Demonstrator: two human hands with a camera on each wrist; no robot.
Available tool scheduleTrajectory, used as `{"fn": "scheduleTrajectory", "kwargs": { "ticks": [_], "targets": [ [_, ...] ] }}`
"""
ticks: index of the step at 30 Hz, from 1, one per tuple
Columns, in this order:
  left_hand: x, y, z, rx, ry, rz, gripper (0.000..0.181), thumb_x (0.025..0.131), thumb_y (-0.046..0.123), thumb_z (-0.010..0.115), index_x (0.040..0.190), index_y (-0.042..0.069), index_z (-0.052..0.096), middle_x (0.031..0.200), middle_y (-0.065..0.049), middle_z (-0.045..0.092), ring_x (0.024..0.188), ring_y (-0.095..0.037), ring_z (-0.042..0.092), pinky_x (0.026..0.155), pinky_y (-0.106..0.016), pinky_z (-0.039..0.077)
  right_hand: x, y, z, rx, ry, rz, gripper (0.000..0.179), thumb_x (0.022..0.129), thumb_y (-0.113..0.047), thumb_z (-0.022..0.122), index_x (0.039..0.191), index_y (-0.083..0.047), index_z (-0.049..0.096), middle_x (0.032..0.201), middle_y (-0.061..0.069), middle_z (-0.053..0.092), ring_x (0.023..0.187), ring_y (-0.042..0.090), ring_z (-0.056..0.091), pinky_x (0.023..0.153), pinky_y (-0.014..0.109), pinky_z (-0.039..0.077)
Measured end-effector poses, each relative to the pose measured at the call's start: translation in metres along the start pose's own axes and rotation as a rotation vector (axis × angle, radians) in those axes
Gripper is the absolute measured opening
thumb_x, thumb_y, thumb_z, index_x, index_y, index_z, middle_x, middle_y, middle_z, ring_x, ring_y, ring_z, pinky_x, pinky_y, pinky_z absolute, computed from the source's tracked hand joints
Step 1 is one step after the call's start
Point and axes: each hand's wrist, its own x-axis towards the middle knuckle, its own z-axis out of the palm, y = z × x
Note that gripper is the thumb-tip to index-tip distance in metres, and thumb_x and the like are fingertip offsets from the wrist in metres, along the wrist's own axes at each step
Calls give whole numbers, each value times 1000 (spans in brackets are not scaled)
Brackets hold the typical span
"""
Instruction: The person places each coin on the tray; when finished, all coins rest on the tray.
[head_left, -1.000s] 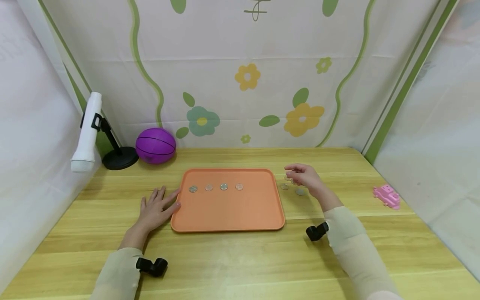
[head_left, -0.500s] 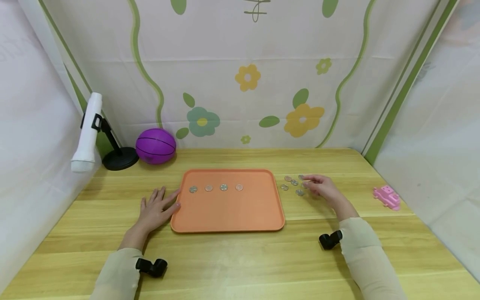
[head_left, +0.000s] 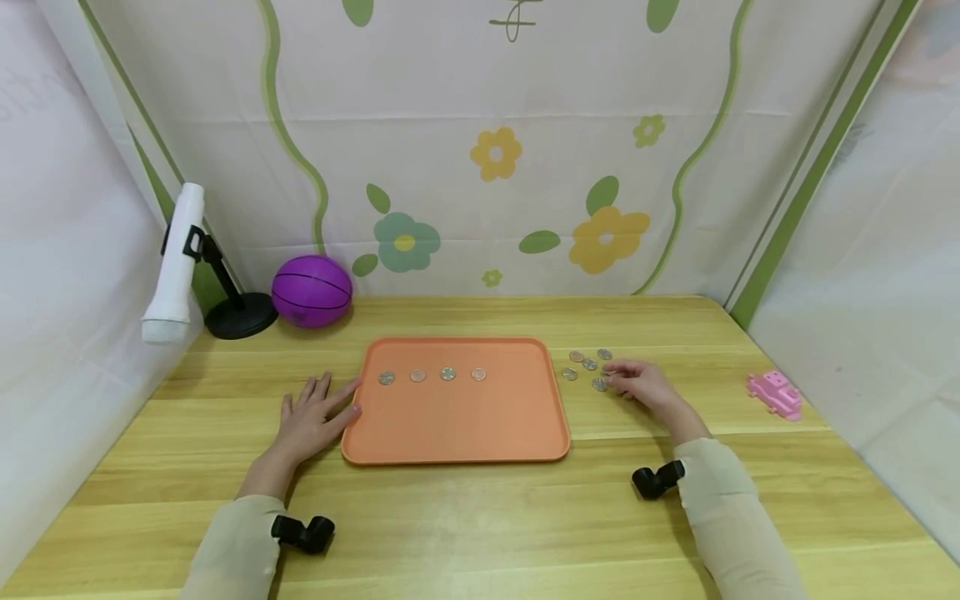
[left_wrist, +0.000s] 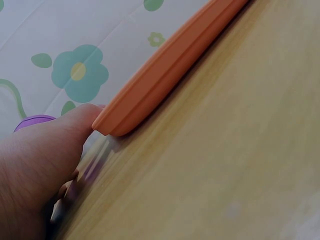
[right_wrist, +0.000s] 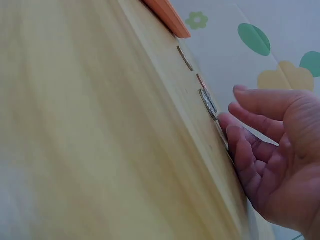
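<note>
On the wooden table my left hand (head_left: 306,425) lies with its fingers spread. Its thumb and forefinger touch the left edge of an orange tray (head_left: 457,429); the left wrist view shows the thumb against the tray rim (left_wrist: 145,90). Several coins (head_left: 447,374) lie in a row on the tray. Right of the tray is a loose group of coins (head_left: 590,365) on the tabletop. My right hand (head_left: 647,387) is at the right side of that group, its fingers loosely bent and low beside a silver coin (right_wrist: 208,105). No coin shows between thumb and fingers; one beneath the fingertips is partly hidden.
A pink toy (head_left: 776,394) lies at the far right of the table. At the back left are a purple ball (head_left: 311,291) and a white cylinder (head_left: 174,267) on a black stand (head_left: 240,317). A floral cloth (head_left: 450,183) hangs behind the table.
My right hand moved right from above the coins, then slightly toward me beside them, uncovering several coins. The left hand, tray and row of coins stay put.
</note>
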Motion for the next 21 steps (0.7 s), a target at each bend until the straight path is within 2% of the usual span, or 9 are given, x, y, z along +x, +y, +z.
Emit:
{"fn": "scheduleTrajectory", "kwargs": {
  "ticks": [8,14,21],
  "targets": [
    [1,0,0,-2,0,5,57,86,50,42,135,24,32,138,-25,11,124,-42,1,88,-62,-8,-2,2,6,-91,33,-33,38,80,-17,62,111,4,56,92,11,56,72,14,47,56,25,42],
    [0,0,-1,-2,-4,1,56,86,49,42,135,24,32,138,-25,11,124,-42,1,88,-61,-8,0,0,12,-152,51,-65,33,78,-16,64,105,4,60,81,9,54,65,16,45,52,25,40],
    [0,2,0,0,-8,0,56,86,49,42,135,24,32,138,-25,11,124,-43,1,88,-62,-7,0,-2,16,-226,66,-83,28,78,-14,65,100,3,61,74,7,50,66,17,43,58,29,36]
  ]
}}
